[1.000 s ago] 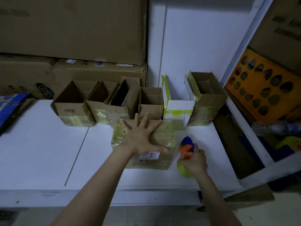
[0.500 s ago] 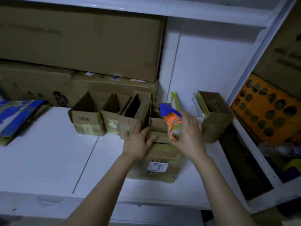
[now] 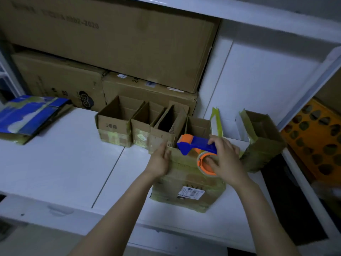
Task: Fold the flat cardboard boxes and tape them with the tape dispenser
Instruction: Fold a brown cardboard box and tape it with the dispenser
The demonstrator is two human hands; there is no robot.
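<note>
A folded brown cardboard box (image 3: pixel 186 183) with yellowish tape and a shipping label sits on the white shelf (image 3: pixel 64 163) in front of me. My left hand (image 3: pixel 160 161) rests with straight fingers against the box's far left corner. My right hand (image 3: pixel 225 161) grips a blue and orange tape dispenser (image 3: pixel 197 146) with its tape roll (image 3: pixel 205 163), and holds it over the box's far edge with the blue nose pointing left.
A row of open small boxes (image 3: pixel 114 124) stands behind, with a white box (image 3: pixel 228 128) and a taped brown box (image 3: pixel 262 137) at the right. Large cartons (image 3: pixel 110 43) are stacked at the back. Flat blue-printed cardboard (image 3: pixel 27 115) lies far left. An orange perforated panel (image 3: pixel 313 141) leans at right.
The right hand lifted the dispenser from the shelf and brought it over the box's far edge. The left hand slid from the box's top to its far left corner.
</note>
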